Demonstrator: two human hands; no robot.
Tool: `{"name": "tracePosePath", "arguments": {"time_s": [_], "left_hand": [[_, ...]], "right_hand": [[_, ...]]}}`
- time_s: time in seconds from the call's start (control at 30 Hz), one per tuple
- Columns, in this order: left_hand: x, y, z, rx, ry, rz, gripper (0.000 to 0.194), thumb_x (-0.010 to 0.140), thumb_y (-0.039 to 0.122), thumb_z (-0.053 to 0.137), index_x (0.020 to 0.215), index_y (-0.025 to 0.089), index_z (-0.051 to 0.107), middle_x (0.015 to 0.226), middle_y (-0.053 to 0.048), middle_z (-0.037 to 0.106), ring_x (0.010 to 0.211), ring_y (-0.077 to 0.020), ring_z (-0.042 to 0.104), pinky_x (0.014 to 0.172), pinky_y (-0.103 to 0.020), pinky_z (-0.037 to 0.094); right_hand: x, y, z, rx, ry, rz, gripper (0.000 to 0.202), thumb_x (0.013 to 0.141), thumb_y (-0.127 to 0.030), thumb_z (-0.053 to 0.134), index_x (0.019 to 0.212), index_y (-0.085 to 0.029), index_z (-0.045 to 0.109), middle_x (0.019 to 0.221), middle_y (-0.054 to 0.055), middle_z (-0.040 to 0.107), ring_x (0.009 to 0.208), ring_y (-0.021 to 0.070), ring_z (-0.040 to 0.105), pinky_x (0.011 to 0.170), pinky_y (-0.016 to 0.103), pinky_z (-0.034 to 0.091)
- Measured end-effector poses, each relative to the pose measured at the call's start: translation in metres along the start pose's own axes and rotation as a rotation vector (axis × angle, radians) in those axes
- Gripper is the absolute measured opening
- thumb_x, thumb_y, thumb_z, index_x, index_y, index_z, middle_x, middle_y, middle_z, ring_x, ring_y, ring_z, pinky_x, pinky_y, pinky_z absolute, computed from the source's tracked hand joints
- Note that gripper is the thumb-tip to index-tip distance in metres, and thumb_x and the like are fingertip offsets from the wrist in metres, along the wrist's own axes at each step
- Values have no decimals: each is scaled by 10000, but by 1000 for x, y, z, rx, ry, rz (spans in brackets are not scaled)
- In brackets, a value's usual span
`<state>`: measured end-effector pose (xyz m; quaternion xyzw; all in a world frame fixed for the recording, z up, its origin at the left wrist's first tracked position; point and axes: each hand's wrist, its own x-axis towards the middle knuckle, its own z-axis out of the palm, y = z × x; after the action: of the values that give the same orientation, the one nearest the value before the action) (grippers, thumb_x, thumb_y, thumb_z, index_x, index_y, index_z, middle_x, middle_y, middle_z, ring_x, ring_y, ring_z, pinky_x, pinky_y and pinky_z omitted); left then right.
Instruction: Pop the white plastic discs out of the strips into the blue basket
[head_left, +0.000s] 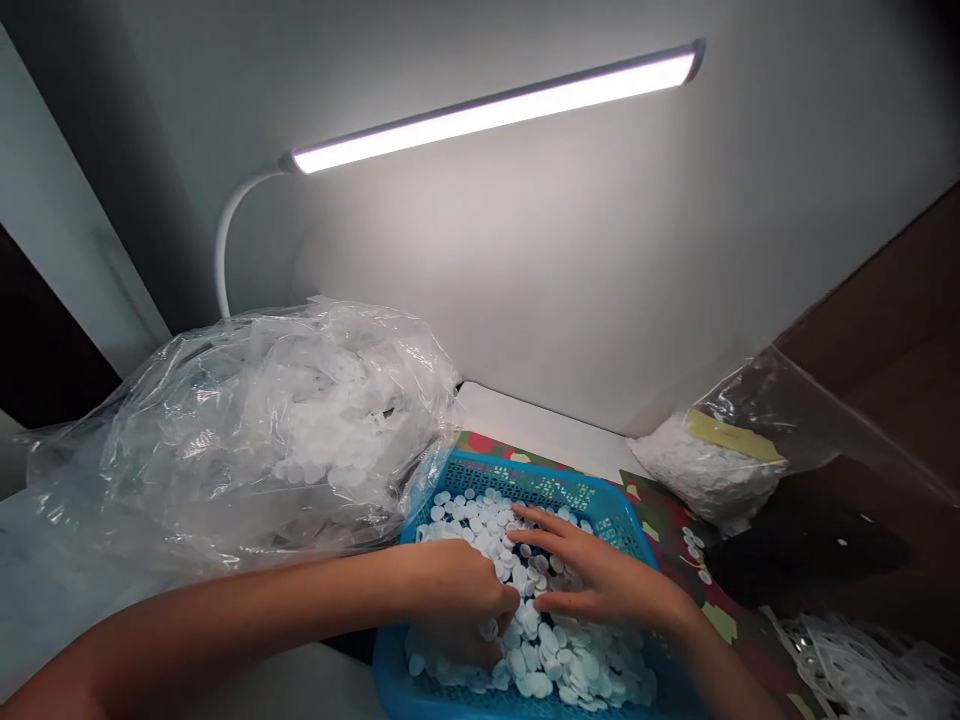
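Note:
A blue plastic basket holds a heap of small white round discs. My left hand reaches in from the left, over the left side of the heap, with its fingers curled down. White bits show at its fingertips, but what it grips is partly hidden and blurred. On the right side of the basket, my right hand lies palm down on the discs. Its fingers are spread and nothing is held in them.
A large clear plastic bag of white pieces stands left. A lit lamp hangs above. At right are a bag of white material, a few loose discs on the patterned cloth, and translucent plastic pieces.

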<state>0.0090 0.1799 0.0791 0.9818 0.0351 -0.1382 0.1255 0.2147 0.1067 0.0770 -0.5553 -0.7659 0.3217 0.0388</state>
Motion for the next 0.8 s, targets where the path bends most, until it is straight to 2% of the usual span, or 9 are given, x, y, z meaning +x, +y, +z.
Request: {"name": "tracePosePath", "arguments": {"time_s": [0.17,0.27,0.4,0.53,0.67,0.8], "left_hand": [[-1,-1,0,-12,-20,-17,265,788,377,467,971,231,592,683,-50,660,589,-218,600,408,-257,292],[-1,-3,3,-5,-9,-27,255,773,367,486,969,246,593,728,-44,668,607,-214,603,402,-254,276],[-1,-5,5,-3,-5,-32,247,760,359,507,961,252,602,745,-38,670,621,-208,606,406,-249,273],[-2,-4,3,-15,-8,-58,267,745,392,519,956,259,613,710,-36,662,619,-214,608,429,-249,307],[-2,-5,5,-42,8,-66,298,723,444,517,933,261,624,704,-45,656,590,-219,602,447,-263,352],[-2,-7,6,-57,-3,-52,289,710,426,539,945,279,619,721,-33,657,625,-216,609,478,-262,380]], "right_hand": [[1,-9,-3,60,32,10,582,725,-483,596,1248,-293,428,1427,30,228,1290,236,229,1034,352,240],[4,-15,-4,73,44,-7,520,681,-440,653,1148,-268,502,1320,48,352,1242,228,295,1014,331,260],[9,-19,-1,86,22,-29,464,633,-363,701,1049,-254,527,1189,25,402,1162,202,359,969,287,292],[9,-22,1,49,7,-10,459,606,-313,710,1014,-245,512,1078,5,428,1012,176,442,855,260,362],[10,-29,1,-23,-63,-13,482,601,-289,701,1041,-254,510,1036,-5,468,938,171,477,756,244,378],[15,-35,4,-164,-85,-22,354,608,-255,682,932,-213,546,932,-8,528,826,162,503,635,223,354]]}}
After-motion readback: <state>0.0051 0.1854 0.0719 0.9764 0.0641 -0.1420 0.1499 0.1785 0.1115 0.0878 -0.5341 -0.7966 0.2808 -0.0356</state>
